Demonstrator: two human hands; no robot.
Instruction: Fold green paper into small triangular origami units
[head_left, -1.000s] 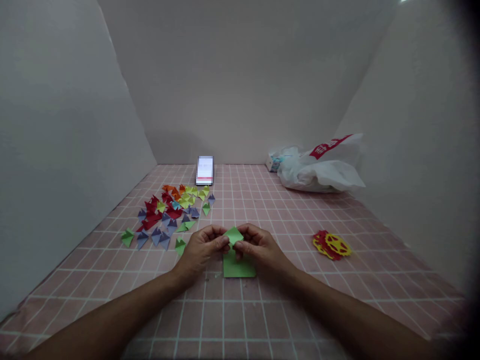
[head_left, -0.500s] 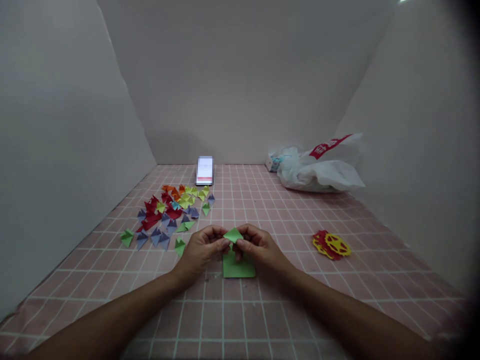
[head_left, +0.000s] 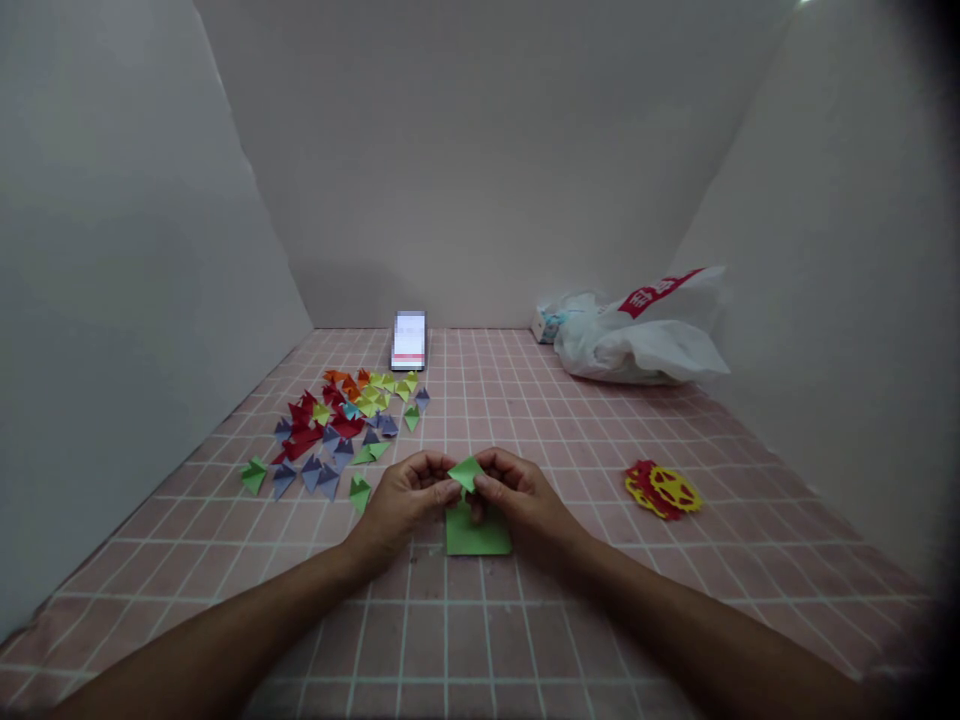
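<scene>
The fingertips of both hands meet at the middle of the pink tiled table (head_left: 480,620), pinched shut on a small green folded piece (head_left: 466,471) held just above the surface. The left hand (head_left: 403,503) grips its left corner between thumb and forefinger, and the right hand (head_left: 519,500) grips its right corner the same way, the other fingers curled under. The piece is a flat triangle whose long edge runs left to right between the two pinches, with its peak pointing away from the person, toward the back wall. Compared with half a second ago, the triangle looks slightly narrower and its right side dips a little; the hands themselves sit in the same spot. Directly under the hands lies a green paper square (head_left: 478,535), flat on the table and partly covered by the right hand. To the left and farther back spreads a heap of folded paper triangles (head_left: 337,425) in red, purple, orange, yellow and green. A phone (head_left: 409,340) stands beyond them. At the back right a white plastic bag (head_left: 637,335) lies slumped with a small box (head_left: 549,323) showing at its left edge; whether the box is inside it cannot be told. A red and yellow paper cut-out (head_left: 664,490) lies to the right.
</scene>
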